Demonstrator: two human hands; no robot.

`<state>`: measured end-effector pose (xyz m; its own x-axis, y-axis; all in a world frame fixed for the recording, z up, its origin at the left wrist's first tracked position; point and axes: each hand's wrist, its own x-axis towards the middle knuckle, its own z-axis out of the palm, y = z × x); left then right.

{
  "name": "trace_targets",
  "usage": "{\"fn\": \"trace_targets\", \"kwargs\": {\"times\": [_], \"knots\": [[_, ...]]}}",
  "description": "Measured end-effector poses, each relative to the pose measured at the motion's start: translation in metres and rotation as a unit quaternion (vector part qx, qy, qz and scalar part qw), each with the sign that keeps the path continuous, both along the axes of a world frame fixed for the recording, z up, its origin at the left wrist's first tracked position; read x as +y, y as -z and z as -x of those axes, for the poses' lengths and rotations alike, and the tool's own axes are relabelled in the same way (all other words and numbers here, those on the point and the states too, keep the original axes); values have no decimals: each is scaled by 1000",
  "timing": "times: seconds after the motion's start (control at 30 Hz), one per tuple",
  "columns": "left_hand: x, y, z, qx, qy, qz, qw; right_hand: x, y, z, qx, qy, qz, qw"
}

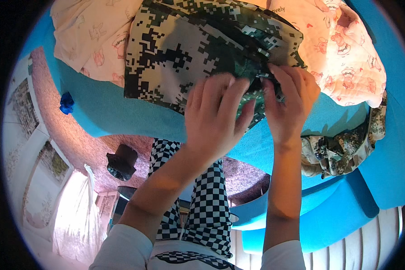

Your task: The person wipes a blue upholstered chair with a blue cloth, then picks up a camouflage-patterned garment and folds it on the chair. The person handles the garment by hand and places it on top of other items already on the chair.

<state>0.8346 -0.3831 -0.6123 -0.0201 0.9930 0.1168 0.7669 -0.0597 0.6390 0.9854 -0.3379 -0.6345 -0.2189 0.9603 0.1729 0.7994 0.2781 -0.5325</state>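
Note:
A digital-camouflage garment (189, 57) lies spread over a pink printed cloth on a blue padded surface (87, 111). My right hand (288, 98) pinches the garment's fabric near its right part, thumb and forefinger close together on a dark fold. Just left of it, my left hand (216, 108) rests over the garment's lower edge with bent fingers. Whether those fingers grip the fabric cannot be made out. The part of the garment under both hands is hidden.
Pink cloth with printed figures (344, 60) shows on both sides of the garment. Another camouflage piece (344, 152) lies crumpled at the right. A small dark blue item (66, 103) sits at the left edge. A lined black bin (122, 162) stands on the pink carpet (87, 152).

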Motion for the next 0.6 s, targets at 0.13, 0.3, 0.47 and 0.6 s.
{"fn": "trace_targets", "kwargs": {"times": [0.13,0.3,0.47,0.6], "knots": [[26,9,-4,60,2,16,998,0,5,-4,26,-6,32,999],[30,15,-3,-5,7,-50,999,-2,5,-4,70,-12,52,996],[30,-1,-20,-77,13,-36,996,0,10,9,211,5,48,976],[22,6,-22,-86,24,9,996,-5,15,15,172,98,69,978]]}}
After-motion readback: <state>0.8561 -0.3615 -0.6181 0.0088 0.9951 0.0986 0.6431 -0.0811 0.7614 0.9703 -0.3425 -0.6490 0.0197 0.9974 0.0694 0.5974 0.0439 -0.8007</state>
